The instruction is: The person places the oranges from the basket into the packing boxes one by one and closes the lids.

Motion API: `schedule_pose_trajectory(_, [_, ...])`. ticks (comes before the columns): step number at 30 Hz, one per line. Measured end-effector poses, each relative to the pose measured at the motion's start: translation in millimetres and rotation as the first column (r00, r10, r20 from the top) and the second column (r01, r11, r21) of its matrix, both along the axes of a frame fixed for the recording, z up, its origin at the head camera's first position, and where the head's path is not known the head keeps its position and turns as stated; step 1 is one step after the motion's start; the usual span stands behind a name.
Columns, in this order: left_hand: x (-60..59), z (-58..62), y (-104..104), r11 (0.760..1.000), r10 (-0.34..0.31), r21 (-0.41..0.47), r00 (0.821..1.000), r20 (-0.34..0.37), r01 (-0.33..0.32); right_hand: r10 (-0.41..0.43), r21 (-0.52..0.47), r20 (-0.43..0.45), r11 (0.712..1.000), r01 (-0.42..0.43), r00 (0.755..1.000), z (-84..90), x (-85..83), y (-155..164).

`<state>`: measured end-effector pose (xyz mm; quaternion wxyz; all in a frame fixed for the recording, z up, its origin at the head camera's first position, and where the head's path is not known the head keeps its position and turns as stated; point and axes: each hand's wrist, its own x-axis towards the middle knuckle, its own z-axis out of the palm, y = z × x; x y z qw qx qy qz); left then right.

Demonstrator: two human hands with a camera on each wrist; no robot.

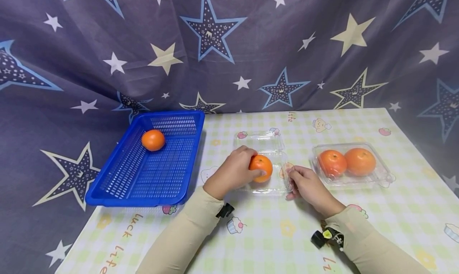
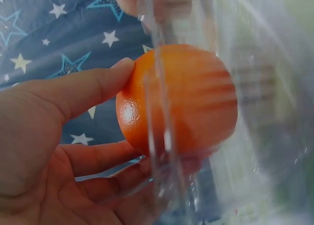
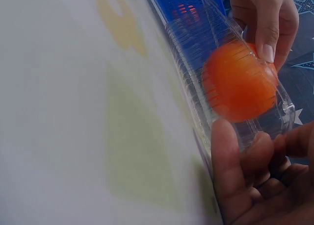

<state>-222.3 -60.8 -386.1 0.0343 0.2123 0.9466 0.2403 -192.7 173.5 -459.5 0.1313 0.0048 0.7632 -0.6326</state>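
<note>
Both hands work at the clear box [image 1: 267, 162] in the middle of the table [image 1: 394, 210]. Our left hand [image 1: 233, 172] curls its fingers and thumb round an orange [image 1: 261, 167] sitting in the near half of that open box; our right hand [image 1: 308, 186] pinches the box's right edge. We see the orange only through blurred plastic in both wrist views, and our left fingers cover its left side in the head view. It is round, so we can tell no long axis or facing. The box lies open with its long axis running away from us. Left of the left hand a blue basket [image 1: 143, 178] holds another orange [image 1: 153, 140]. Right of the right hand a second clear box [image 1: 380, 178] holds two oranges [image 1: 346, 162].
</note>
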Motion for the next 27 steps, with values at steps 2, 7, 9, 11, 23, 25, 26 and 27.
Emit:
schedule_pose_trajectory(2, [0.5,-2.7,2.9,1.0,-0.013,-0.001,1.0,0.01,0.013,0.0,-0.013,0.001,1.0,0.0,1.0,0.1,0.1,-0.1])
schedule_pose_trajectory(7, [1.5,-7.7,6.5,1.0,-0.015,0.0,1.0,0.026,0.015,0.002,-0.037,0.008,0.999,-0.002,1.0,2.0,0.4,-0.4])
schedule_pose_trajectory(9, [1.6,-8.3,6.9,1.0,-0.009,0.003,0.999,0.032,0.009,0.003,-0.041,0.008,0.999,-0.003,1.0,2.8,0.7,-0.2])
schedule_pose_trajectory(11, [1.3,-8.4,7.1,1.0,-0.001,0.002,0.999,0.034,0.001,0.007,-0.04,0.003,0.999,-0.007,1.0,3.1,1.0,0.4])
schedule_pose_trajectory(23, [3.2,-3.9,3.0,0.995,0.036,-0.095,0.998,-0.049,-0.041,0.004,-0.026,0.002,1.0,-0.004,1.0,0.6,1.4,0.7])
schedule_pose_trajectory(25, [3.6,-4.0,2.8,0.995,0.029,-0.096,0.997,-0.069,-0.036,0.002,-0.037,0.004,0.999,-0.002,1.0,1.1,1.3,0.3])
schedule_pose_trajectory(26, [3.6,-4.3,3.1,0.996,0.022,-0.09,0.997,-0.076,-0.029,0.002,-0.038,0.002,0.999,-0.002,1.0,1.3,1.1,0.4])
schedule_pose_trajectory(27, [3.7,-4.7,3.5,0.996,0.014,-0.083,0.996,-0.085,-0.021,0.002,-0.039,0.0,0.999,-0.002,1.0,1.7,0.9,0.4])
